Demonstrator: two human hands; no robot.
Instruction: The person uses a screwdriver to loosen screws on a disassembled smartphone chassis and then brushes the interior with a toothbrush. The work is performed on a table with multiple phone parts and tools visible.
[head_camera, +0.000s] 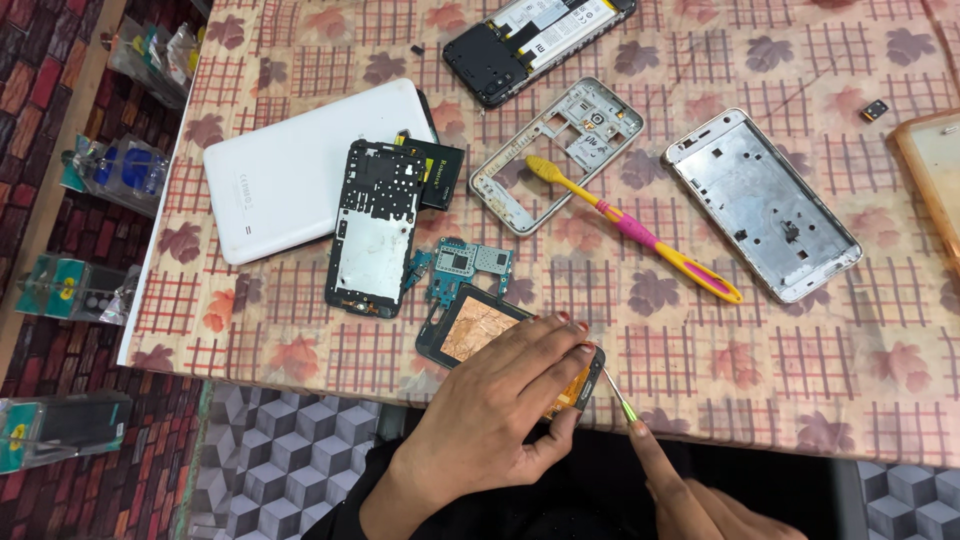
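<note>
The phone frame (470, 335) is lying slanted at the near table edge (700, 420). The left hand (500, 420) is pressing spread fingers on it. The right hand (690, 490) is pinching a thin tool (620, 402), touching the frame's right end.

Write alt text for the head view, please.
A left hand presses a phone frame flat at the table edge while the right hand works a thin tool at its corner. Beyond lie a toothbrush, circuit board and more phone parts.
</note>
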